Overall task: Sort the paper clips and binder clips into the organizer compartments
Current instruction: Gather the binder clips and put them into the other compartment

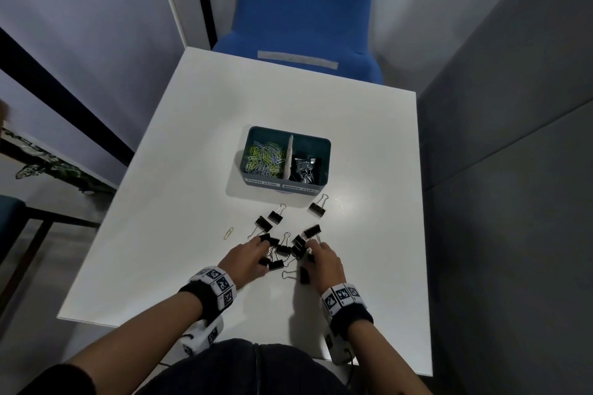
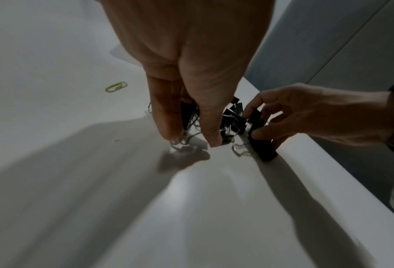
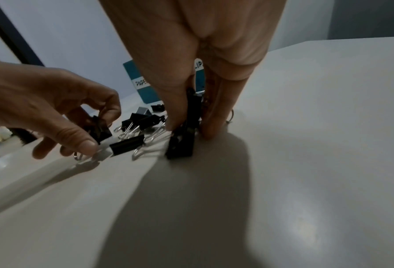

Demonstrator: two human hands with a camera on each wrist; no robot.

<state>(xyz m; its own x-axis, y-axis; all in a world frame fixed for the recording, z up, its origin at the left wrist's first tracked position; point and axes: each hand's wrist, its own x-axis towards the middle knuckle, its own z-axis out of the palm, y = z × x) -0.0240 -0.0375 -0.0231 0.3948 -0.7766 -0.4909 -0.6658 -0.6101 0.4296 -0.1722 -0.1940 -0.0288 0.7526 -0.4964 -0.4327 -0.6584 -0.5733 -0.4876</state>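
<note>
We see both of our hands low on the white table (image 1: pixel 199 144), working in a heap of black binder clips (image 1: pixel 284 250) that lies at about 6 o'clock from the teal organizer (image 1: pixel 324 167). Our left hand (image 1: pixel 245 258) has its fingers curled around one black clip (image 3: pixel 99 129), thumb and forefinger pinching it just off the table, so its grip is closed on that clip. Our right hand (image 1: pixel 324 261) pinches an upright binder clip (image 3: pixel 186 127) between thumb and fingers, its lower end touching the table; that grip is closed too. Between the two hands lie more loose clips with silver wire handles, some touching one another. Three further binder clips sit apart from the heap, nearer the organizer: two at its 6 o'clock (image 1: pixel 275 216) and one at about its 5 o'clock (image 1: pixel 317 208). A single yellow paper clip (image 1: pixel 228 233) lies alone at 9 o'clock from the heap. In the organizer, the left compartment holds coloured paper clips (image 1: pixel 264 159) and the right one holds binder clips (image 1: pixel 305 167), with a pale divider (image 1: pixel 289 154) between them. A blue chair (image 1: pixel 308 9) stands beyond the table at 12 o'clock.
</note>
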